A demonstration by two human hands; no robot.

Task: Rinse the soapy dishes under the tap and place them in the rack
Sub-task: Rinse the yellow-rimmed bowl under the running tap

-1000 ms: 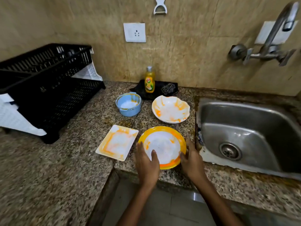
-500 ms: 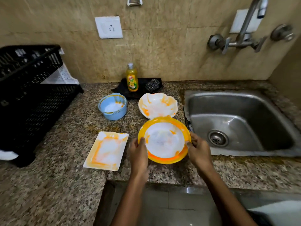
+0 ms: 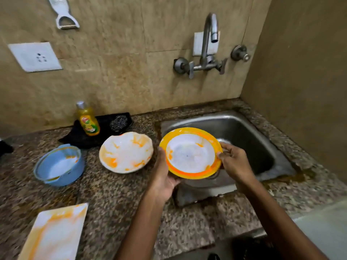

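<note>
Both hands, left [image 3: 165, 177] and right [image 3: 234, 164], now grip the plate [image 3: 190, 153], lifted off the bench [image 3: 112, 199] over the sink [image 3: 262, 151]; rinsing comes next, tap [image 3: 210, 34] at 12 o'clock.

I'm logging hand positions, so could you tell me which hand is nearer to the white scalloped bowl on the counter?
Left. The left hand grips the yellow plate's edge just right of the white scalloped bowl; the right hand holds the plate's far edge, over the sink.

Rectangular plate [image 3: 54, 233] cut off bottom-left.
</note>
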